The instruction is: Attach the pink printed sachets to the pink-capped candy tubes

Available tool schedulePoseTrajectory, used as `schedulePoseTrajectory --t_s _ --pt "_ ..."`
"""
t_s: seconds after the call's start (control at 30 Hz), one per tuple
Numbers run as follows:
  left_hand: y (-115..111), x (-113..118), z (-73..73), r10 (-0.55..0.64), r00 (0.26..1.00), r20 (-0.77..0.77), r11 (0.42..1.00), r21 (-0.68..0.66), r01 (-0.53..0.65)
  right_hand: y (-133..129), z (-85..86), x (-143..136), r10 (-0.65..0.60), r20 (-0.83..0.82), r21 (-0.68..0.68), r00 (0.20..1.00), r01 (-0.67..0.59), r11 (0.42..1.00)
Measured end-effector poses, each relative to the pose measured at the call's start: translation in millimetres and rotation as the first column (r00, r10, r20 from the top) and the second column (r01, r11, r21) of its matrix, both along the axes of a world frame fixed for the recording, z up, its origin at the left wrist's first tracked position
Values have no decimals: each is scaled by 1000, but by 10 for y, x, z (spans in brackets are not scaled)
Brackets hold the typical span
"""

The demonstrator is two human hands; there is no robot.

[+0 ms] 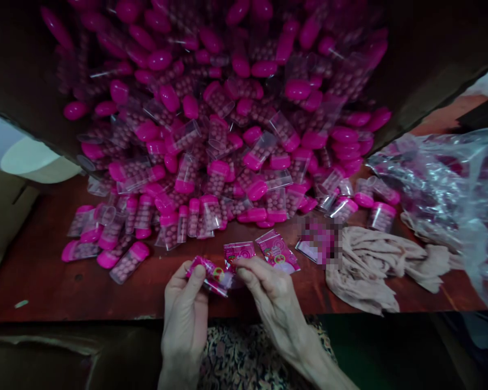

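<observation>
Fingers (196,278) of the left hand (185,306) hide part of a shiny pink printed sachet (218,274); blocky blur masks a flat pink packet (314,249). The top edge cuts the heap of clear, pink-capped plastic bottles (218,177), the right edge a crumpled transparent plastic bag (447,179)

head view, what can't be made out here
All in the head view:
Held packet: part of its print, under the thumb of the left hand.
Right hand: whether its fingertips grip anything, too blurred.
Packet by the cloth: its print, masked by pixelation.
Clear plastic: its far side, cut off by the right edge.
</observation>
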State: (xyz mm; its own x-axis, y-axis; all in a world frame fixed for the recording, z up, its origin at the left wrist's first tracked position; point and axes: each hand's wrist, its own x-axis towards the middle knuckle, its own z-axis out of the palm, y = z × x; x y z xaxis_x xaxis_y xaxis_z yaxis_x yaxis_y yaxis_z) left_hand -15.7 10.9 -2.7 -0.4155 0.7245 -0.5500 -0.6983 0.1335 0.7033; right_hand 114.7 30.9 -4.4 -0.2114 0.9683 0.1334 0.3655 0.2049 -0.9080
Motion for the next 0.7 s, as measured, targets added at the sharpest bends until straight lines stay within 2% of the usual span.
schedulePoseTrajectory --t_s 0.07,0.13,0.2,0.27,0.37,0.57,0.7 --pt "-7 -54 3 64 997 31 998 -22 -63 133 15 70 -171 138 113 976 156 981" --pt "-19 -114 -2 127 990 61 991 -44 -124 306 7 163 -372 272 260 887 305 916" --pt "-29 -167 -12 180 980 83 983 -64 -175 479 -17 256 -481 342 362 808 359 860" --pt "-34 -202 -22 213 973 88 975 -89 -206 606 -41 325 -499 390 403 774 345 848" --pt "-29 -219 -26 233 968 94 967 -127 -220 668 -49 372 -489 418 411 766 321 854" --pt "-21 -188 -26 233 964 129 965 -153 -213 562 24 412 -387 344 301 856 290 908" --pt "-25 -170 -47 201 971 132 973 -142 -182 545 84 439 -445 333 395 831 306 866"
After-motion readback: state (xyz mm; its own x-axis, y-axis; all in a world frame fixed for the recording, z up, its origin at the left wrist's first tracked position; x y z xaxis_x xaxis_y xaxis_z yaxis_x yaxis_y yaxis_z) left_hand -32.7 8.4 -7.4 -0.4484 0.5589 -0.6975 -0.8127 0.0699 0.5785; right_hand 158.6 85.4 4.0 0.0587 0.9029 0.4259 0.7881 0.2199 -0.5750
